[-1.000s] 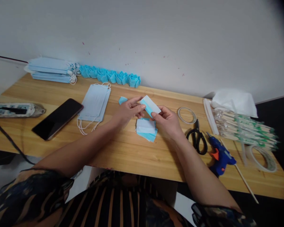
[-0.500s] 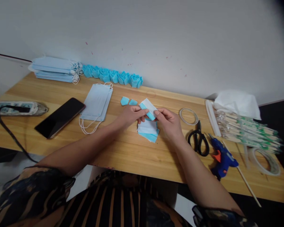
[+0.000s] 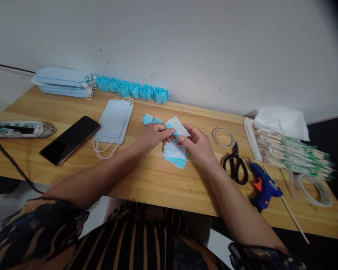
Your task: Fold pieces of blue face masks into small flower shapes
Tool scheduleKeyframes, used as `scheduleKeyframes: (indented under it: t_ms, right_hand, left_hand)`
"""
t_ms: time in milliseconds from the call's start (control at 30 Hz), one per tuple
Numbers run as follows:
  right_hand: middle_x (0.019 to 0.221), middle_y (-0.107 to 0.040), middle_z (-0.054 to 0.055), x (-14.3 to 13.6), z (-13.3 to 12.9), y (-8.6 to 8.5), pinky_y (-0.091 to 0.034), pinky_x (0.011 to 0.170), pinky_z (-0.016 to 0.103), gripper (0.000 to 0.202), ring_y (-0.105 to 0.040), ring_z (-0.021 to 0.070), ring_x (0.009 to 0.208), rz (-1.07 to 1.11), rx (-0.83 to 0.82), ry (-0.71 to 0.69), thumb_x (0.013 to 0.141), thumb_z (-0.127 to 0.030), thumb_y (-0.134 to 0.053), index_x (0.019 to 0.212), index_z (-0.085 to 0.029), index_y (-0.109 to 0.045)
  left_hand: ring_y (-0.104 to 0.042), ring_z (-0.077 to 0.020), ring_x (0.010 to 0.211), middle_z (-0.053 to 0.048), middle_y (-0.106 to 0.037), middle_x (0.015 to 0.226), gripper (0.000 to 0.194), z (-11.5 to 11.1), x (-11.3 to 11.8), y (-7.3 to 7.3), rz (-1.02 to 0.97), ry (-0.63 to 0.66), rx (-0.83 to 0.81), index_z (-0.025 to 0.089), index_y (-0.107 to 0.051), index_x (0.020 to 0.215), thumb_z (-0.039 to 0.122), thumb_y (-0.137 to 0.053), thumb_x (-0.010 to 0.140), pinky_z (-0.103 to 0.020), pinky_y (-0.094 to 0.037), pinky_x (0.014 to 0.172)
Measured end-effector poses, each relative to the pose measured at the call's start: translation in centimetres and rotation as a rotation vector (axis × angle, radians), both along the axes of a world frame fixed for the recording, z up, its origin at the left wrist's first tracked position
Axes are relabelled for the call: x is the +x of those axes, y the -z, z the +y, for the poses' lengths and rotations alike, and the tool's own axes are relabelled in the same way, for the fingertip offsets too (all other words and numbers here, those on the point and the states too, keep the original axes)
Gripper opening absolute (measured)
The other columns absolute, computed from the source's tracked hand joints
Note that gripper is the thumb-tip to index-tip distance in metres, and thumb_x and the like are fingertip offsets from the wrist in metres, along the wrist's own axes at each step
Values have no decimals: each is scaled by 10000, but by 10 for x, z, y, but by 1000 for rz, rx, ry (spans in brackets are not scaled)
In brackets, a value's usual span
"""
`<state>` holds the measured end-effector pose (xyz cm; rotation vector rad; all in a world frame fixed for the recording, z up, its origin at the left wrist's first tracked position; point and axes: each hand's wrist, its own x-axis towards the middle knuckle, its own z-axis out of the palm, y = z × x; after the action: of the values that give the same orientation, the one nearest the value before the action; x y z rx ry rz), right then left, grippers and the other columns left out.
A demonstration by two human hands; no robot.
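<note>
A folded blue and white fabric piece (image 3: pixel 179 126) is held between both hands above the middle of the table. My left hand (image 3: pixel 155 137) pinches its left side, thumb on the blue part. On its right side, my right hand (image 3: pixel 196 142) grips it with the thumb on the lower edge and fingers behind. Below them lies a small pile of blue and white pieces (image 3: pixel 175 152), partly covered by the hands. Two small blue folded pieces (image 3: pixel 148 119) rest behind my left hand.
Blue flowers (image 3: pixel 133 89) and stacked masks (image 3: pixel 62 82) line the wall. Loose masks (image 3: pixel 112 120), a phone (image 3: pixel 70 140) and a power strip (image 3: pixel 19 128) are left; tape (image 3: pixel 224 137), scissors (image 3: pixel 236 165), glue gun (image 3: pixel 266 187) and wrapped sticks (image 3: pixel 295 153) are right.
My right thumb has moved left and slightly down along the fabric piece, covering more of its blue part. My left hand keeps its pinch. The whole view has shifted slightly.
</note>
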<state>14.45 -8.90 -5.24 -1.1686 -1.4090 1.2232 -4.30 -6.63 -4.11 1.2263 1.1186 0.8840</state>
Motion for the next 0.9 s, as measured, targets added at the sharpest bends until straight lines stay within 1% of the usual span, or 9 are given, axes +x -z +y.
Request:
scheduleKeyframes:
  t_ms: [67, 200, 367, 433, 567, 667, 733, 800, 900]
  right_hand:
    - [1038, -756, 37, 0, 1, 3, -579, 758, 351, 459, -658, 172, 819, -15, -7, -4, 779, -394, -788, 1208, -256, -702]
    - [864, -717, 10, 1, 1, 7, -572, 721, 354, 457, -638, 178, 772, -11, -1, 10, 788, -389, -775, 1213, -248, -682]
    - [922, -726, 19, 1, 2, 7, -574, 718, 367, 465, -641, 180, 777, 18, 16, -8, 795, -392, -781, 1227, -262, -666]
    - [949, -728, 20, 1, 2, 8, -578, 725, 376, 472, -638, 176, 769, 18, 35, 8, 802, -377, -777, 1246, -272, -659]
    - [896, -716, 9, 1, 2, 13, -589, 744, 394, 507, -650, 186, 773, -12, 72, 15, 826, -369, -774, 1306, -282, -638]
    - [873, -712, 9, 6, 1, 11, -599, 744, 403, 493, -668, 193, 761, -86, 122, 15, 905, -397, -702, 1378, -298, -602]
    - [998, -739, 37, 11, 1, 6, -607, 793, 427, 467, -704, 216, 857, -179, 255, 57, 973, -384, -608, 1435, -326, -562]
    - [1231, -723, 64, 17, 2, 0, -593, 920, 485, 480, -699, 261, 1093, -323, 491, 93, 996, -324, -559, 1473, -369, -529]
    - [1465, -617, 48, 23, 4, -7, -465, 1134, 602, 583, -552, 313, 1386, -564, 844, 55, 956, -224, -574, 1499, -420, -495]
  left_hand:
    - [-536, -89, 525, -4, -640, 577, 348, 0, 0, 1, -17, 10, 0, 153, -635, 571, 285, -743, 875, -247, -429, 581]
    - [-573, -98, 559, -28, -667, 626, 350, 1, 1, 3, -149, -3, -25, 138, -643, 615, 303, -700, 918, -250, -452, 600]
    - [-616, -123, 641, -44, -678, 684, 299, 2, 4, 5, -328, -5, -105, 125, -664, 718, 332, -692, 933, -257, -455, 605]
    - [-628, -129, 671, -51, -692, 715, 309, 2, 4, 6, -332, 8, -103, 127, -670, 731, 365, -707, 924, -268, -469, 635]
    - [-590, -105, 629, -32, -689, 705, 301, 1, 2, 9, -209, 21, -36, 127, -687, 685, 347, -769, 872, -275, -460, 674]
    - [-585, -105, 624, -29, -687, 684, 286, 2, 1, 8, -217, -8, -44, 128, -683, 658, 308, -772, 862, -280, -461, 686]
    - [-613, -120, 648, -41, -699, 692, 266, 3, 1, 6, -292, -28, -84, 129, -678, 672, 277, -738, 884, -284, -467, 682]
    - [-637, -130, 664, -51, -708, 697, 233, 3, 0, 2, -356, -36, -123, 126, -677, 701, 239, -705, 903, -279, -464, 664]
    - [-632, -122, 638, -51, -698, 676, 217, 3, -1, -3, -382, -38, -173, 123, -663, 724, 212, -683, 921, -262, -439, 631]
